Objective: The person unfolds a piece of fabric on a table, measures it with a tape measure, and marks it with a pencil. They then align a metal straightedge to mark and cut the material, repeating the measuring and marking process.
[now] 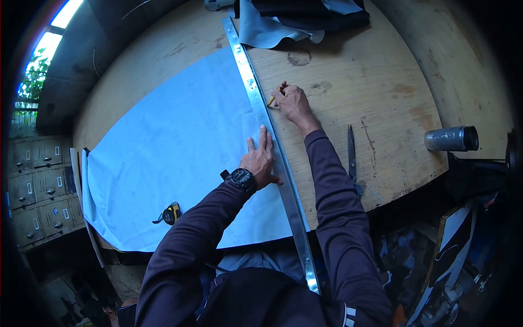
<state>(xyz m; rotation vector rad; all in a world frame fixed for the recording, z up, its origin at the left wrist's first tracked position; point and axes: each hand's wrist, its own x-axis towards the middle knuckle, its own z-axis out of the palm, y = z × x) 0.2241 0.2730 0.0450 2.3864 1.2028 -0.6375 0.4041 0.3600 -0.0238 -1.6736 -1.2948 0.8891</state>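
Observation:
A long metal straightedge (253,90) lies across a light blue sheet (169,131) near the sheet's right edge, and its near end sticks out past the table. My left hand (259,163), with a black watch on the wrist, presses flat on the straightedge and the sheet, fingers spread. My right hand (295,106) is closed round a yellow pencil (271,102), whose tip is down at the straightedge's right side. A black and yellow tape measure (171,213) rests on the sheet left of my left forearm.
Dark scissors (351,153) lie on the wooden table (397,98) right of my right forearm. A cylindrical container (451,139) lies near the right edge. Folded black and grey material (305,22) is piled at the far side. Small drawers (43,188) stand at the left.

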